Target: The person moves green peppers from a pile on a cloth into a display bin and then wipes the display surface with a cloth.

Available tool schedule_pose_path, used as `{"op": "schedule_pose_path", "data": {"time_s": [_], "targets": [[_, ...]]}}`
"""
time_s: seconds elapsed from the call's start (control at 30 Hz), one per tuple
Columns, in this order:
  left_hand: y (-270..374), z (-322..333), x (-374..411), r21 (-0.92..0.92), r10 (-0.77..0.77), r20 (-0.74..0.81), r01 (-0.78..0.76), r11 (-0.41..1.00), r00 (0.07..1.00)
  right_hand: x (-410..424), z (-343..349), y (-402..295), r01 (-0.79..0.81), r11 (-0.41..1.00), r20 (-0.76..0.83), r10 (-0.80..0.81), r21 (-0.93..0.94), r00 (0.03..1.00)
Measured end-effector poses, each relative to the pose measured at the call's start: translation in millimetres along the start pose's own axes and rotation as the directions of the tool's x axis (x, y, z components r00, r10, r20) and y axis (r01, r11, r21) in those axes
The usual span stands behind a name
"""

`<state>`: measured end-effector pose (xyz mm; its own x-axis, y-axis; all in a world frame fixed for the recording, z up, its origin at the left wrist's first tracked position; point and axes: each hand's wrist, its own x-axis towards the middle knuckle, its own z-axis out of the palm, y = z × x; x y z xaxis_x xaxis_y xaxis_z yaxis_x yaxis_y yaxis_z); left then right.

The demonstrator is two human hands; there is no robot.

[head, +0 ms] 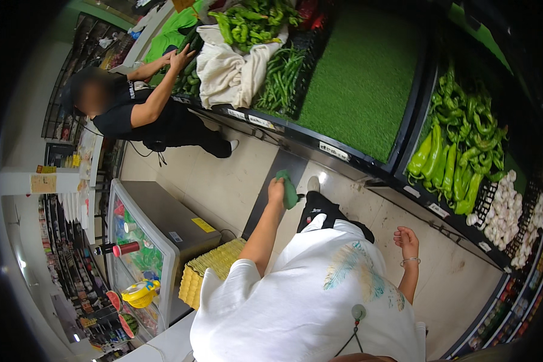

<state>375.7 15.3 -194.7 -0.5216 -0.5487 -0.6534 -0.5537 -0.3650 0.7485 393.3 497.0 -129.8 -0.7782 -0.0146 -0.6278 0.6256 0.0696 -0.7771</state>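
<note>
My left hand [276, 193] is closed around a crumpled green cloth [289, 189], held out over the floor. My right hand [406, 240], with a bracelet [410, 260] at its wrist, hangs beside my body, its fingers loosely curled and nothing in them. Before me stands a produce stand, with a stretch of green artificial turf [366, 77]. To its right lie green peppers [468, 135] and garlic bulbs [503, 212]. Green beans [283, 79], a white cloth [228, 68] and more green peppers [253, 22] are on its left part.
At the left, another person [149, 113] in dark clothes reaches to the cucumbers [190, 74]. A glass-topped chest freezer [163, 199] stands on my left, bearing a yellow basket [141, 293] and cut watermelon [127, 325]. Beside it are stacked yellow egg trays [210, 267]. A cable [452, 233] runs along the stand's base.
</note>
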Motion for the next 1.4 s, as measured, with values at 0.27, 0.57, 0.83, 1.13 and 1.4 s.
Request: {"op": "schedule_pose_path", "data": {"time_s": [0.27, 0.57, 0.83, 1.13, 1.4], "targets": [[128, 71, -72, 0.087, -0.072, 0.811, 0.001, 0.996, 0.580, 32, 184, -122, 0.074, 0.917, 0.199, -0.163, 0.393, 0.966], [146, -16, 34, 0.270, 0.015, 0.690, -0.277, 0.922, 0.724, 78, 255, -151, 0.617, 0.136, 0.295, -0.786, -0.775, 0.543], [117, -164, 73, 0.273, -0.079, 0.343, -0.019, 0.962, 0.936, 174, 361, -130, 0.547, -0.766, 0.939, -0.230, -0.338, 0.257], [125, -122, 68, 0.191, -0.156, 0.560, 0.056, 0.980, 0.814, 177, 409, -123, 0.495, -0.761, 0.884, -0.217, -0.419, 0.415], [115, -137, 124, 0.277, -0.178, 0.475, 0.045, 0.960, 0.862, 123, 181, -53, -0.109, -0.150, -0.094, -0.104, -0.983, 0.990]]}}
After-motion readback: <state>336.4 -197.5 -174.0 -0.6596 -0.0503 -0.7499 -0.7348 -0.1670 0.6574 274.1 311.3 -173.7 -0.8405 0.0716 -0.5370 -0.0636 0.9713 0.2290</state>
